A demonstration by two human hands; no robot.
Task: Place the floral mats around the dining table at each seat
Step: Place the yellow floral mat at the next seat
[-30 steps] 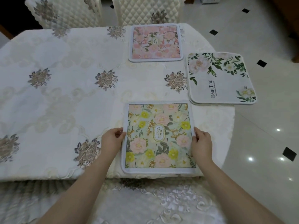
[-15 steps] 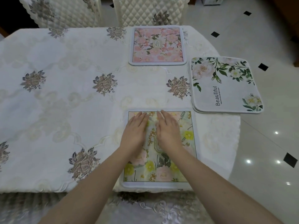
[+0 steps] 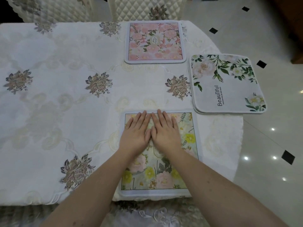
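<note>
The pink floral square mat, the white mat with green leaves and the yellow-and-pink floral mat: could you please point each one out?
Pink floral square mat (image 3: 155, 42), head view, centre emblem.
White mat with green leaves (image 3: 229, 89), head view, plain middle.
Yellow-and-pink floral mat (image 3: 188, 138), head view, yellow flower right of the hands.

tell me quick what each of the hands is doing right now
Left hand: open, fingers straight, pressing flat on the yellow floral mat.
Right hand: open, fingers straight, pressing flat on the same mat.

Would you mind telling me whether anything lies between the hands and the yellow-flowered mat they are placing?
Nothing visible does: the left hand and right hand lie flat directly on the yellow-flowered mat, side by side near its far edge.
</note>
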